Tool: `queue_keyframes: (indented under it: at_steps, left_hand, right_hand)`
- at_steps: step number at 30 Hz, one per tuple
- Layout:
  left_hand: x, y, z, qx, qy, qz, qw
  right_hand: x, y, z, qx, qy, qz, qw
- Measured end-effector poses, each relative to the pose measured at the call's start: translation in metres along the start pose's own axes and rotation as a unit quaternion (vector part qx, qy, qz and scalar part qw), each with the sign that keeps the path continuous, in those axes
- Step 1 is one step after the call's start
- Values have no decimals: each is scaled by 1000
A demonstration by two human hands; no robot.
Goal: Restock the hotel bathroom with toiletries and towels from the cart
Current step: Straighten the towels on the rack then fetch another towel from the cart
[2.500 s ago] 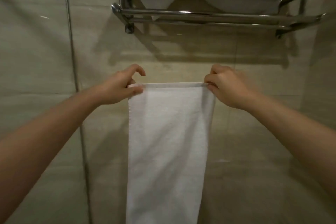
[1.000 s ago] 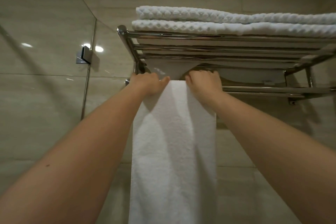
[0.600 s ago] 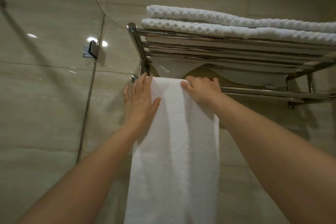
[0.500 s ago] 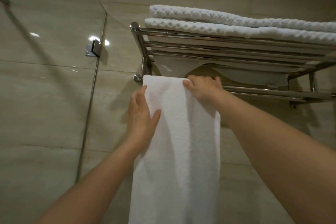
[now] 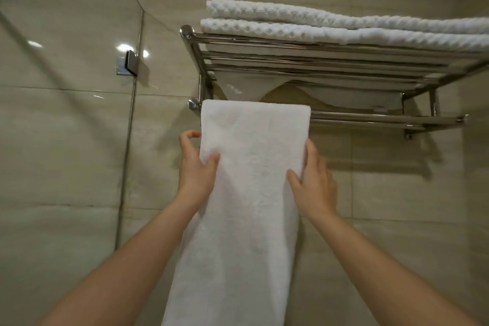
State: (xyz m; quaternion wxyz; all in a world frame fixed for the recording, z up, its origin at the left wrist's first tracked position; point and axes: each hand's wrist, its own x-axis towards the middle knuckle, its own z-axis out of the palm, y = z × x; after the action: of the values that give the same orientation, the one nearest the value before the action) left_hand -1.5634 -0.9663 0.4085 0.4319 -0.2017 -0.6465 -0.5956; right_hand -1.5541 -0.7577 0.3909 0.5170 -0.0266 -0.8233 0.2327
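Note:
A long white towel (image 5: 251,193) hangs folded over the lower bar (image 5: 383,118) of a chrome wall rack, at the bar's left end. My left hand (image 5: 195,174) holds the towel's left edge a little below the bar, thumb on the front and fingers curled at the edge. My right hand (image 5: 315,188) holds the right edge at about the same height, thumb on the front and fingers running up along the side. The towel's lower end drops out of view.
Two folded waffle-weave towels (image 5: 344,26) lie on the rack's top shelf (image 5: 317,61). A glass shower panel (image 5: 66,114) with a metal bracket (image 5: 128,63) stands on the left. Beige wall tiles are behind; the bar's right part is bare.
I lifted the towel and draped it over the lower bar. Both hands then slid down from the bar, the right one last, to the towel's side edges.

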Motion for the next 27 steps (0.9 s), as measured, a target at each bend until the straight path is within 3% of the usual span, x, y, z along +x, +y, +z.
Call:
queue_keyframes:
  at_steps: [2,5,8,10,14,17,22,27]
  left_hand:
    - [0,2,0,0,-2,3,1000]
    - [2,5,-2,3,6,18,1000]
    - [4,15,-9,8,27,61,998]
    - [16,23,-16,10,38,107,993]
    - [60,42,-20,75,23,172,982]
    - [92,58,-14,130,11,176,976]
    - [135,71,-1,221,-17,129,967]
    - [154,57,11,340,-109,45,933]
  right_hand:
    - [-5,7,3,56,-20,14,998]
    - [-4,2,-7,117,-33,-60,991]
    - [2,-11,-27,97,27,-150,984]
    - [13,-18,-39,107,70,-160,979]
    - [52,-37,-60,164,99,-131,973]
    - [86,-50,-66,142,89,-82,983]
    - [124,-63,-62,72,31,-24,997]
    - [144,-62,-53,24,-41,23,999]
